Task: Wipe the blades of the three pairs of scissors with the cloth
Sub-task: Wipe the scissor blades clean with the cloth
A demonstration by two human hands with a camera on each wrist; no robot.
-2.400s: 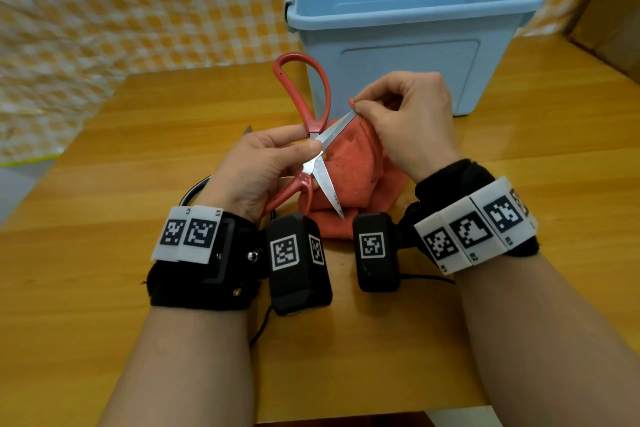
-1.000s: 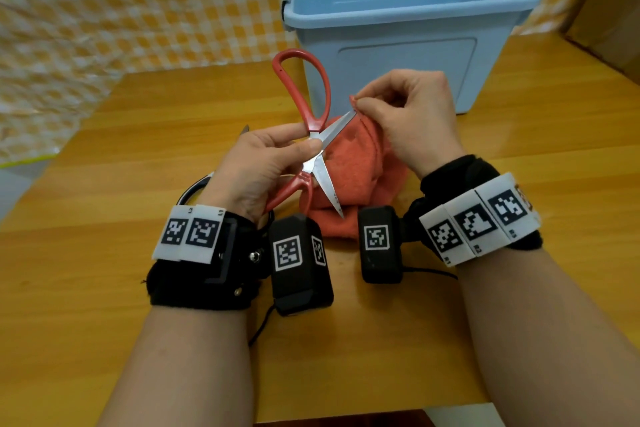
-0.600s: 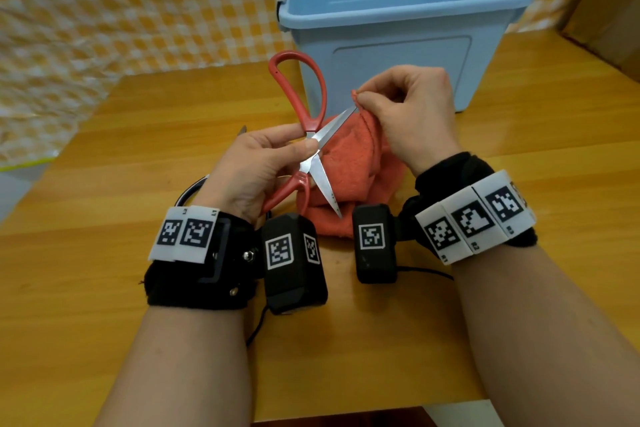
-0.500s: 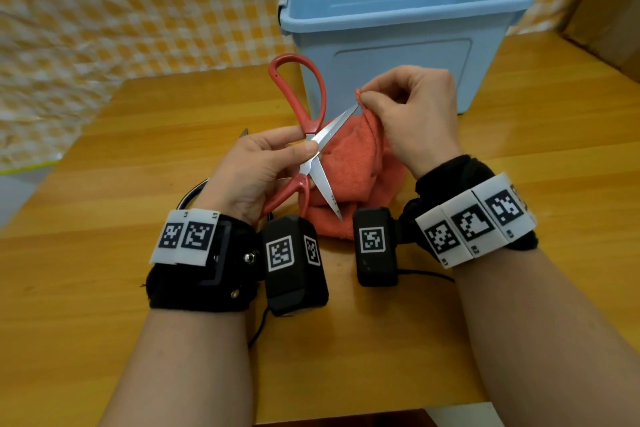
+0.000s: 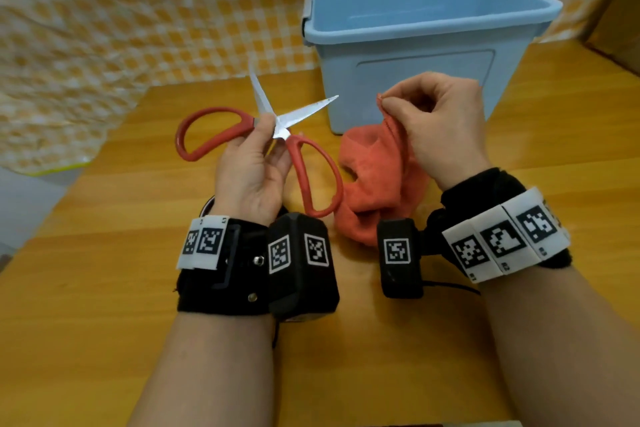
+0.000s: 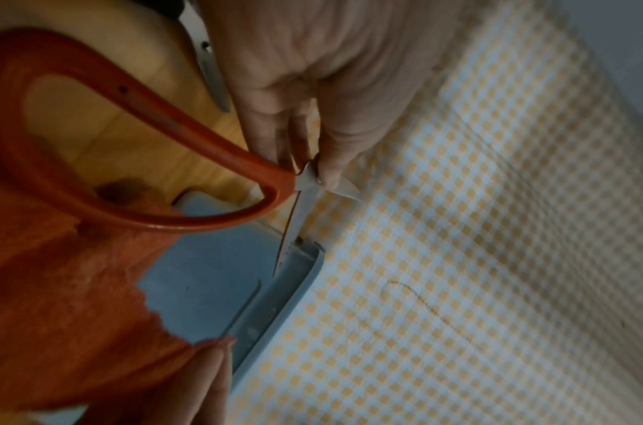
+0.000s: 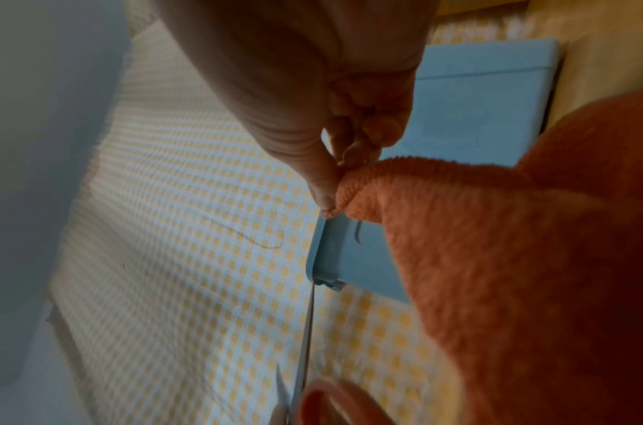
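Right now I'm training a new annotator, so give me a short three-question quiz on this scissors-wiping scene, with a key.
1. True or false: the cloth is touching the blades of the red-handled scissors.
2. Which hand holds the scissors? A) left hand B) right hand C) both
3. Fill in: behind the hands on the wooden table stands a light blue ___.

Key
1. False: the blades are spread open and point up and away, apart from the cloth.
2. A: the left hand grips them near the pivot, while the right hand pinches an edge of the cloth.
3. bin
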